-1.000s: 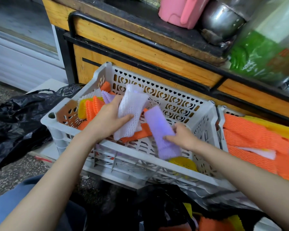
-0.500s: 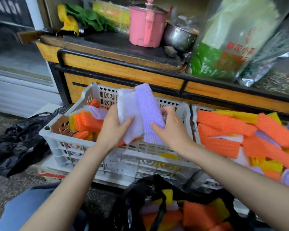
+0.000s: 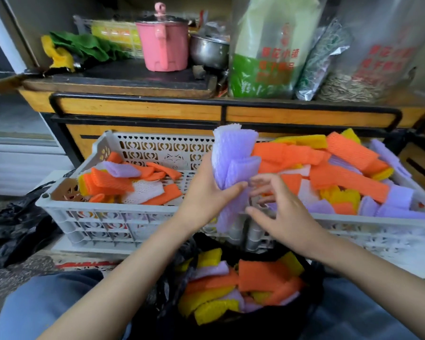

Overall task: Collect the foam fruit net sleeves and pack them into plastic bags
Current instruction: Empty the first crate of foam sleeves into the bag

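Both forearms reach forward from near. The left hand is curled round a bunch of purple sleeves, which stands upright over the seam between the left crate and the right crate. The right hand hangs just right of the bunch, fingers spread and loosely bent, holding nothing; whether its tips touch the foam I can't tell. Directly beneath, nearer, a black bag gapes with mixed sleeves inside.

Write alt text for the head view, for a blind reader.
A person's left hand grips a bunch of purple foam sleeves; the right hand hovers open beside it. Below, a black bag holds orange, yellow and purple sleeves; two white crates behind hold more.
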`<action>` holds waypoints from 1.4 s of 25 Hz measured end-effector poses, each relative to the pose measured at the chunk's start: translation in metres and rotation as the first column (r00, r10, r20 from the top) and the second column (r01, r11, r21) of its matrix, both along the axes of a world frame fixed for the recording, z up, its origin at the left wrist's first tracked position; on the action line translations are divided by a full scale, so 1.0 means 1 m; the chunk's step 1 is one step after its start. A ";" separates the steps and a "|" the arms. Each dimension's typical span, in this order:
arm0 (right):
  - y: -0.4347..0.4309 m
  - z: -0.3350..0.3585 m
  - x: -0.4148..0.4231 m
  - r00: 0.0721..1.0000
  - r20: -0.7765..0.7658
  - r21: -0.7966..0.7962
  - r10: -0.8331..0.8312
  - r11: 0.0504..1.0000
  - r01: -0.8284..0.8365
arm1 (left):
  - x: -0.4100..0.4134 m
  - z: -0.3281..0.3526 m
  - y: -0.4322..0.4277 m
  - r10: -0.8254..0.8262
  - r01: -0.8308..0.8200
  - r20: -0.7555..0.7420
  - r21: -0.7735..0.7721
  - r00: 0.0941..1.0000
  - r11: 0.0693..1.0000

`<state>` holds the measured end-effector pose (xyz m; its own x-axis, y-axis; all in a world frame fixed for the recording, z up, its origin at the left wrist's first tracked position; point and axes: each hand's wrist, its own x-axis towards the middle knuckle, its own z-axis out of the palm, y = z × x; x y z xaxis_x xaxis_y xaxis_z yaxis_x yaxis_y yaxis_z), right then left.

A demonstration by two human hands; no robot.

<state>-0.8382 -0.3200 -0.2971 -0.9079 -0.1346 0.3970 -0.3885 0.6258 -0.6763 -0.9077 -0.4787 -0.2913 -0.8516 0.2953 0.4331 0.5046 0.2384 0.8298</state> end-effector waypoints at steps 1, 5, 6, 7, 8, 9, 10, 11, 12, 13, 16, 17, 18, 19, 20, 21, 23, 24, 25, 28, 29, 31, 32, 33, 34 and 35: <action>0.013 -0.006 0.008 0.997 -0.007 -0.010 -0.072 0.997 0.072 | 0.005 -0.004 0.007 -0.007 0.007 0.009 -0.011 1.000 1.000; 0.080 -0.050 0.033 0.953 0.043 0.209 -0.299 0.936 0.284 | 0.020 -0.020 0.029 -0.078 0.080 0.045 -0.054 0.996 0.995; 0.095 -0.063 0.037 0.932 0.120 0.261 -0.342 0.917 0.303 | 0.024 -0.026 0.033 -0.099 0.104 0.066 -0.079 0.993 0.991; 0.106 -0.076 0.041 0.898 0.224 0.286 -0.379 0.906 0.311 | 0.027 -0.032 0.037 -0.113 0.121 0.078 -0.115 0.991 0.986; 0.114 -0.086 0.044 0.854 0.336 0.264 -0.396 0.910 0.318 | 0.030 -0.038 0.040 -0.118 0.130 0.080 -0.170 0.990 0.977; 0.119 -0.094 0.046 0.816 0.426 0.208 -0.391 0.920 0.332 | 0.034 -0.044 0.042 -0.112 0.125 0.068 -0.232 0.991 0.965; 0.122 -0.100 0.047 0.785 0.500 0.142 -0.367 0.928 0.343 | 0.038 -0.049 0.044 -0.112 0.122 0.051 -0.290 0.992 0.949; 0.125 -0.102 0.046 0.761 0.550 0.103 -0.343 0.933 0.345 | 0.042 -0.053 0.045 -0.129 0.133 0.035 -0.337 0.991 0.932; 0.128 -0.104 0.043 0.737 0.593 0.097 -0.324 0.937 0.334 | 0.045 -0.057 0.046 -0.152 0.152 0.031 -0.369 0.988 0.917; 0.131 -0.103 0.041 0.715 0.632 0.065 -0.299 0.940 0.336 | 0.047 -0.060 0.046 -0.180 0.182 0.042 -0.394 0.983 0.901; 0.134 -0.102 0.036 0.739 0.627 -0.050 -0.248 0.933 0.356 | 0.053 -0.074 0.042 -0.269 0.294 0.122 -0.486 0.955 0.823; 0.133 -0.102 0.036 0.748 0.618 -0.080 -0.241 0.927 0.365 | 0.055 -0.079 0.041 -0.277 0.321 0.163 -0.530 0.947 0.785; 0.133 -0.103 0.035 0.755 0.612 -0.109 -0.234 0.921 0.374 | 0.056 -0.086 0.039 -0.263 0.342 0.219 -0.576 0.940 0.742; 0.131 -0.102 0.035 0.757 0.608 -0.112 -0.240 0.918 0.381 | 0.057 -0.092 0.037 -0.243 0.369 0.281 -0.612 0.928 0.699; 0.129 -0.100 0.036 0.761 0.599 -0.099 -0.249 0.920 0.379 | 0.060 -0.098 0.036 -0.234 0.405 0.340 -0.633 0.911 0.660; 0.128 -0.099 0.036 0.766 0.586 -0.068 -0.264 0.926 0.371 | 0.063 -0.104 0.037 -0.240 0.449 0.388 -0.646 0.890 0.617; 0.123 -0.094 0.038 0.788 0.547 -0.021 -0.283 0.936 0.351 | 0.074 -0.116 0.043 -0.271 0.493 0.412 -0.724 0.870 0.483; 0.120 -0.094 0.038 0.797 0.531 -0.006 -0.289 0.939 0.345 | 0.081 -0.121 0.048 -0.290 0.478 0.387 -0.781 0.875 0.401; 0.117 -0.090 0.040 0.803 0.519 0.003 -0.292 0.940 0.340 | 0.086 -0.125 0.054 -0.302 0.434 0.344 -0.841 0.889 0.321; 0.111 -0.076 0.046 0.825 0.473 -0.021 -0.309 0.932 0.362 | 0.087 -0.134 0.065 -0.323 0.238 0.158 -0.945 0.933 0.225; 0.109 -0.070 0.048 0.834 0.450 -0.034 -0.319 0.927 0.373 | 0.084 -0.139 0.064 -0.307 0.248 0.167 -0.937 0.937 0.246; 0.110 -0.064 0.050 0.844 0.398 -0.007 -0.361 0.918 0.396 | 0.081 -0.149 0.060 -0.275 0.429 0.346 -0.830 0.897 0.356; 0.111 -0.062 0.050 0.840 0.384 0.015 -0.382 0.913 0.408 | 0.084 -0.153 0.057 -0.284 0.512 0.429 -0.761 0.858 0.397; 0.113 -0.062 0.050 0.835 0.379 0.024 -0.400 0.906 0.423 | 0.090 -0.155 0.055 -0.309 0.562 0.471 -0.723 0.826 0.402; 0.113 -0.062 0.050 0.831 0.373 0.017 -0.413 0.898 0.439 | 0.095 -0.157 0.054 -0.335 0.570 0.466 -0.728 0.819 0.380; 0.114 -0.063 0.049 0.827 0.366 0.010 -0.427 0.890 0.455 | 0.099 -0.158 0.053 -0.360 0.544 0.430 -0.771 0.828 0.331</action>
<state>-0.7892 -0.2056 -0.3599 -0.9431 0.3306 0.0353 0.1872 0.6159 -0.7653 -0.8085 -0.4253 -0.4495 -0.4858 0.7819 -0.3907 0.6596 0.6212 0.4230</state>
